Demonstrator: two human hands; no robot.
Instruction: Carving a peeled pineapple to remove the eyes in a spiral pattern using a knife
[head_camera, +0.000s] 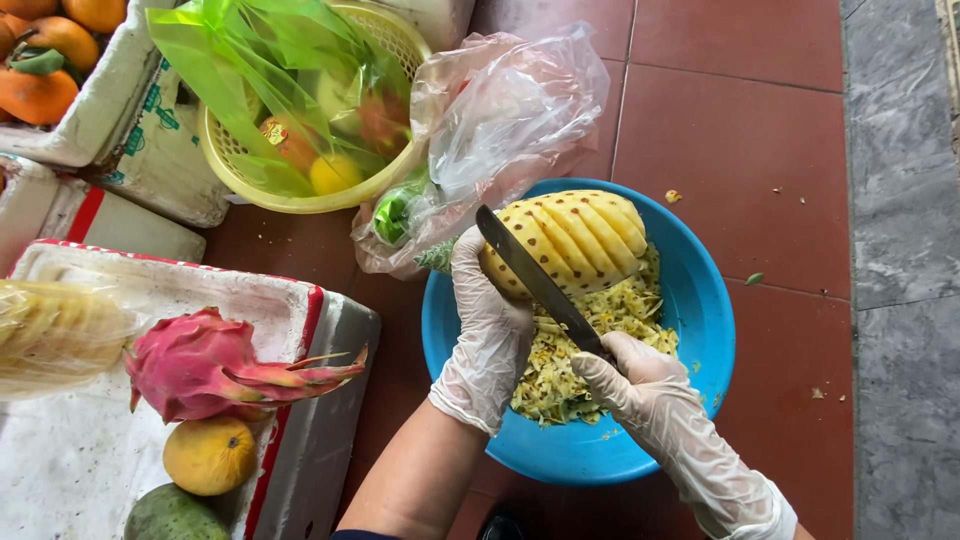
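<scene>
Pineapple (575, 235), peeled and spirally grooved, being held over a blue basin (700, 300) on the red tile floor (740, 120), above a heap of yellow peelings (560, 375). Left hand (490, 325), gloved, gripping the pineapple's lower end with fingers closed on it. Right hand (640, 380), also gloved, clamping the handle of a dark knife (535, 280), blade lying across the fruit's left side. Clear plastic bag (500, 120) sitting just beside the basin's upper left rim, yellow basket (235, 165) with green bag behind. Dragon fruit (200, 365) and a yellow fruit (210, 455) resting on a white foam box (290, 300) to the left.
</scene>
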